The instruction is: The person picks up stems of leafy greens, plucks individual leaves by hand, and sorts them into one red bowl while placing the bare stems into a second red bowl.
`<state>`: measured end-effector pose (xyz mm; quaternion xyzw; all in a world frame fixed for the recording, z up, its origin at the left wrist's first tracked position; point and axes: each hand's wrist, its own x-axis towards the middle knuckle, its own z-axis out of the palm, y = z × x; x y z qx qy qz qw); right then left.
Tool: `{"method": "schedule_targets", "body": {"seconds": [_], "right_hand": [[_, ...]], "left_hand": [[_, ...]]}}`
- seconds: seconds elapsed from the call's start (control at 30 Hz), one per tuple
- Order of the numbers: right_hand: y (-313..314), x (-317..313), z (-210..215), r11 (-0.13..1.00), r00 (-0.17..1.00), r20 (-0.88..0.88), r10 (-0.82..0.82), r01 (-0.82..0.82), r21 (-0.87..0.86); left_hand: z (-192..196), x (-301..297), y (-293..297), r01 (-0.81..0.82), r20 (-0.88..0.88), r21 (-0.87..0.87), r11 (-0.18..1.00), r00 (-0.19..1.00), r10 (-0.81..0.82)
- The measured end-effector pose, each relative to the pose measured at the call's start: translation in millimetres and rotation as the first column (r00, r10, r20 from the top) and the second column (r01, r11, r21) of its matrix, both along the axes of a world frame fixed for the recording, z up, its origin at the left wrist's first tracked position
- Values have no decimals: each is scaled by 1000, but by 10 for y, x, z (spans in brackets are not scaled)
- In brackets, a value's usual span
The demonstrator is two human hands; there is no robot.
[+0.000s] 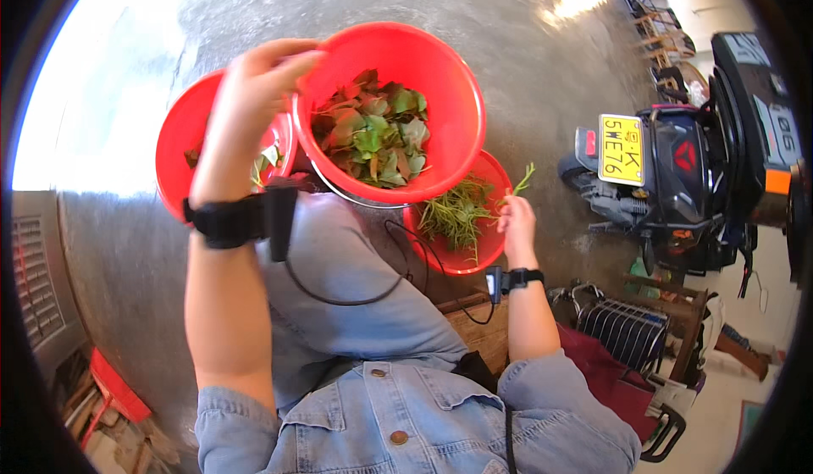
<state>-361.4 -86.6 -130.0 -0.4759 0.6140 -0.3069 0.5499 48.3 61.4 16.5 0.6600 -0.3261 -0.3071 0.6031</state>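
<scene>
My left hand (269, 72) is raised at the left rim of a red bucket (457, 110), its fingers stretched out and apart, with nothing visible in them. Inside that bucket lies a heap of green and reddish-brown leaves (373, 135). My right hand (517, 224) pinches a thin green stem (525, 179) whose leafy tip sticks up past the fingers. Just left of this hand, long-stemmed greens (457, 216) fill part of a red basin (500, 173). Behind my left forearm stands another red container (179, 139) with a few leaves in it, partly hidden.
A parked motorbike (677, 169) stands at the right on the grey concrete floor (542, 76). A wire basket (622, 330) and dark red cloth (597, 372) are near my right elbow. A red dustpan (118, 385) lies at lower left. Cables (356, 302) run from both wristbands.
</scene>
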Motion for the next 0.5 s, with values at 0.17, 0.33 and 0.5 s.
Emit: {"method": "schedule_targets", "body": {"seconds": [0.17, 0.33, 0.5], "right_hand": [[1, -373, -597, 859, 882, -350, 316, -110, 499], [291, 340, -552, 666, 448, -510, 735, -620, 415], [939, 1724, 22, 129, 81, -396, 915, -987, 97]], "left_hand": [[-163, 529, 586, -311, -204, -90, 946, 935, 289], [-68, 723, 1209, -619, -341, -163, 768, 766, 544], [-5, 766, 1483, -684, -323, -173, 708, 719, 616]]}}
